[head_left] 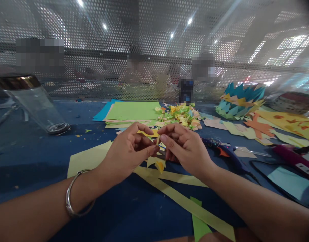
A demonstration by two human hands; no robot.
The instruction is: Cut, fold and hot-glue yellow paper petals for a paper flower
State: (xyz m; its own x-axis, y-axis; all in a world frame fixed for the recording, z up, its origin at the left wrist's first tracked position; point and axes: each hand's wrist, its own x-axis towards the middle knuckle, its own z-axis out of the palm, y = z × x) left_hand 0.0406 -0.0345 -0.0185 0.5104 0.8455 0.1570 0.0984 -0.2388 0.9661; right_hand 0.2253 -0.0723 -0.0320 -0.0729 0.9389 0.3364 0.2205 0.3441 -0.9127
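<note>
Pinching a yellow paper piece [158, 140] midway between left hand [129, 151] and right hand [187, 146], fingertips narrowed

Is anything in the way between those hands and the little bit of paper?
Nothing visible. The left hand pinches the small yellow paper, and the right hand is right at it, though exact contact is unclear. The long paper strips lie below, on the table.

Small yellow paper strip [158, 139], narrow, near-upright

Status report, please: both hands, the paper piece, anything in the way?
Left hand, right hand: both at small yellow paper piece, exact grip unclear. Paper strips beneath. Blue glue gun beside right hand.
</note>
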